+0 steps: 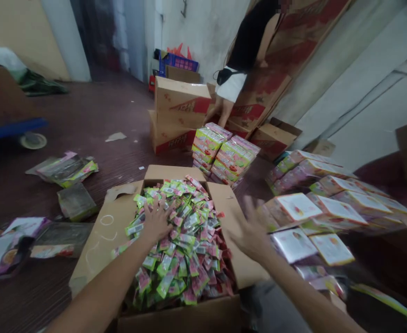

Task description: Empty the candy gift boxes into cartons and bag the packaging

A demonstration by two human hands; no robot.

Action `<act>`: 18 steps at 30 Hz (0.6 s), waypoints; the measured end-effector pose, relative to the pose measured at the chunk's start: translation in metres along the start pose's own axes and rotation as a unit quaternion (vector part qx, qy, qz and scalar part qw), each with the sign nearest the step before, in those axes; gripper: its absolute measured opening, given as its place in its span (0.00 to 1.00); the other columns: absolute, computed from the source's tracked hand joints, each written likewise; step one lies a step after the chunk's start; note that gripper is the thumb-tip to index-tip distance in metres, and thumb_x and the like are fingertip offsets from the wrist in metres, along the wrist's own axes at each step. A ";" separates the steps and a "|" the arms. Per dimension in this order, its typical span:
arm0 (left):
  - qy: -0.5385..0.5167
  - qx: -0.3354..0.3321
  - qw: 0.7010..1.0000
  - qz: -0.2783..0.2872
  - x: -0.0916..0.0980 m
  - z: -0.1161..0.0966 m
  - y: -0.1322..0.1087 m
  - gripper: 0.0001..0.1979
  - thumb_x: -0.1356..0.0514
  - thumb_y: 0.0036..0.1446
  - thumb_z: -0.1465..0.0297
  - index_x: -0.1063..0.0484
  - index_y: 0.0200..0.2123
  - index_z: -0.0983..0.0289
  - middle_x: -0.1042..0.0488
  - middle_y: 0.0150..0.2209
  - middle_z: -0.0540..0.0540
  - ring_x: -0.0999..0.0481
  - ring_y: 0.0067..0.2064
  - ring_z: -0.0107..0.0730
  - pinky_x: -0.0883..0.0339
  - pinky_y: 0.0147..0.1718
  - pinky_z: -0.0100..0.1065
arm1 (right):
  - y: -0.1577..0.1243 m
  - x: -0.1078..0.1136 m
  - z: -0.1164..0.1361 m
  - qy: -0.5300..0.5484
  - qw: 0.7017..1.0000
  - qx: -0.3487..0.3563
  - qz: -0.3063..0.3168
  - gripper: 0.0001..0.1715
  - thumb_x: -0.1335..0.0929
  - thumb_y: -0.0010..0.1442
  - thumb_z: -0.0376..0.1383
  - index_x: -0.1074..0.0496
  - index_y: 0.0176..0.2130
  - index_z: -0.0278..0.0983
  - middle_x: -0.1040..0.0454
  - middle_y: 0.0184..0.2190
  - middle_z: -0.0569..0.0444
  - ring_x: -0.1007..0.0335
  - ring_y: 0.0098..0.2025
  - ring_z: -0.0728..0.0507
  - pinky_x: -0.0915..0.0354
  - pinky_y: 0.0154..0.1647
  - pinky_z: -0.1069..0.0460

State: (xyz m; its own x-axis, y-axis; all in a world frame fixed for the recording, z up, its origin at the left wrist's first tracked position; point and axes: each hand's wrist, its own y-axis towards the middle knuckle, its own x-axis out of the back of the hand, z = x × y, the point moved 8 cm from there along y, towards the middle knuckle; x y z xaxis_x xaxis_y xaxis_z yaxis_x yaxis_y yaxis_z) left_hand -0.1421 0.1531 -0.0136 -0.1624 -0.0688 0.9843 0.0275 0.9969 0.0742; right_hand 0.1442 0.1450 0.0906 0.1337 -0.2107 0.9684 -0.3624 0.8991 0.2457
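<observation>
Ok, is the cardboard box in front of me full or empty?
Full. The cardboard box has its flaps spread open and green and pink sachets heaped above its rim; the left hand lies flat on the heap.

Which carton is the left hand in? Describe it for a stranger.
On the dark floor, nearest the camera, sits an open cardboard carton with spread flaps. The left hand lies flat on its heap of green and pink sachets. The cartons by the wall are closed and red-printed.

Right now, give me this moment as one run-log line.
left hand: flat on sachets, fingers spread | right hand: open, blurred, over box flap | box: open, heaped full | beside: small packs
</observation>
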 end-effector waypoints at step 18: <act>0.000 0.106 0.992 0.064 -0.061 0.056 0.083 0.33 0.44 0.60 0.65 0.40 0.69 0.55 0.43 0.70 0.63 0.50 0.71 0.68 0.46 0.60 0.71 | 0.186 -0.209 0.063 0.046 0.967 0.065 0.241 0.37 0.35 0.65 0.50 0.42 0.70 0.50 0.37 0.62 0.41 0.47 0.65 0.24 0.42 0.61 0.30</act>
State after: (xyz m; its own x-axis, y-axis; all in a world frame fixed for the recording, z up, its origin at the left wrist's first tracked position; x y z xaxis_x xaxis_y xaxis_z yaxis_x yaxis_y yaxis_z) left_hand -0.1851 0.2422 -0.0763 -0.1704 0.0599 0.9835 -0.1611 0.9830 -0.0877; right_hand -0.0092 0.3321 -0.0633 0.0003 0.2612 0.9653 -0.5157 0.8271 -0.2237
